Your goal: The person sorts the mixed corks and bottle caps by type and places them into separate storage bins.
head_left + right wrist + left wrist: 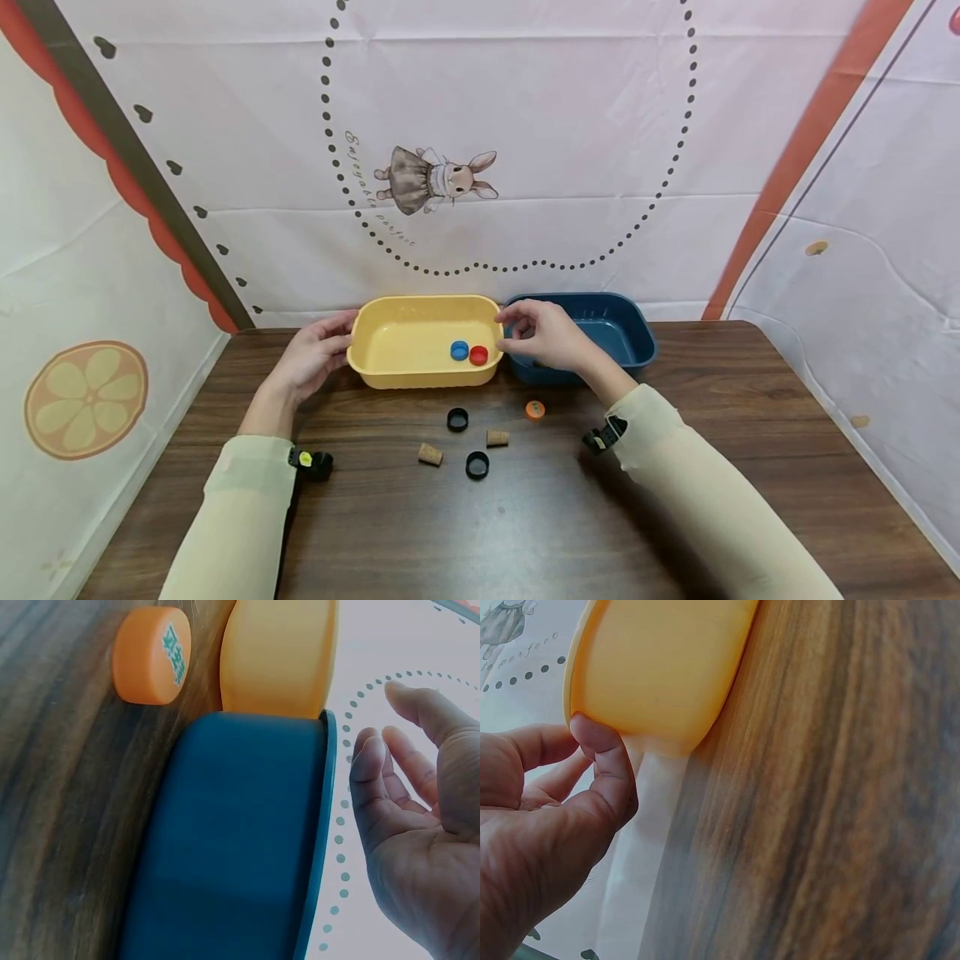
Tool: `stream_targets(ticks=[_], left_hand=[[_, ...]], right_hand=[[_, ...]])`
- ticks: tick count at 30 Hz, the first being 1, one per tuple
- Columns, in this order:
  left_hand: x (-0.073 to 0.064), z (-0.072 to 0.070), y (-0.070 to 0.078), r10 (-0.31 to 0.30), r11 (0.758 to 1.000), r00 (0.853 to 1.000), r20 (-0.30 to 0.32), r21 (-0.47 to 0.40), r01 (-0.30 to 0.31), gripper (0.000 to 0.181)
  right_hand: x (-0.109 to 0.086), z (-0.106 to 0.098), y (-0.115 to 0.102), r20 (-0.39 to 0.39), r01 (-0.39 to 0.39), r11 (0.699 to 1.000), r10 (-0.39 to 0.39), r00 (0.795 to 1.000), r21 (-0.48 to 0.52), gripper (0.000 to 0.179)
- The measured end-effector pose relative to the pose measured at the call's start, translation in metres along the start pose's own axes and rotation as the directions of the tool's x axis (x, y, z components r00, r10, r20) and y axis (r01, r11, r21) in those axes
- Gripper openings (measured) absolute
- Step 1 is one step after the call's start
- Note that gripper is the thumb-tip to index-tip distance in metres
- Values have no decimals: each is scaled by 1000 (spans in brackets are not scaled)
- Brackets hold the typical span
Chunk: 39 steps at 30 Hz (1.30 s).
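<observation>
My left hand [315,354] is at the left end of a yellow plastic bin [405,381]; in the left wrist view its bent thumb and fingers hold the bin's rim. A blue bottle cap [459,350] and a red bottle cap [478,356] lie inside, toward the right end. My right hand [551,333] is over the blue bin [633,346], its fingertips near the yellow bin's right rim. In the right wrist view that hand's fingers are relaxed, thumb apart, with nothing between them. The hand hides part of the blue bin's inside.
On the wooden table [375,533] before the bins lie an orange cap [535,410], two black rings or caps [457,419] and two corks [431,454]. A printed cloth [555,150] hangs behind the bins and along both sides.
</observation>
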State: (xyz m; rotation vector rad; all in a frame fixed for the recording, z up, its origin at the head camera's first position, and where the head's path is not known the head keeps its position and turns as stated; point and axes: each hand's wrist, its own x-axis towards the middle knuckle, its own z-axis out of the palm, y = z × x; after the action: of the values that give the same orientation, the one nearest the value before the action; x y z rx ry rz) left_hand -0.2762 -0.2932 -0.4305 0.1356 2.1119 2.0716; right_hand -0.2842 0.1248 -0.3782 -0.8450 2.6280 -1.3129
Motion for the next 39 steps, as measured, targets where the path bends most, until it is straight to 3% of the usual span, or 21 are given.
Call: stream_targets(ticks=[22, 32, 39], left_hand=[[1, 0, -1, -6, 1000, 1000, -4, -5, 6, 59], [3, 0, -4, -8, 1000, 1000, -14, 4, 8, 58], [3, -1, -3, -9, 1000, 1000, -5, -5, 9, 58]], right_hand=[[-62, -5, 1, 51, 52, 998, -50, 997, -45, 37], [-80, -4, 7, 83, 86, 995, -82, 993, -46, 35], [-90, -1, 13, 96, 66, 996, -60, 994, -62, 32]])
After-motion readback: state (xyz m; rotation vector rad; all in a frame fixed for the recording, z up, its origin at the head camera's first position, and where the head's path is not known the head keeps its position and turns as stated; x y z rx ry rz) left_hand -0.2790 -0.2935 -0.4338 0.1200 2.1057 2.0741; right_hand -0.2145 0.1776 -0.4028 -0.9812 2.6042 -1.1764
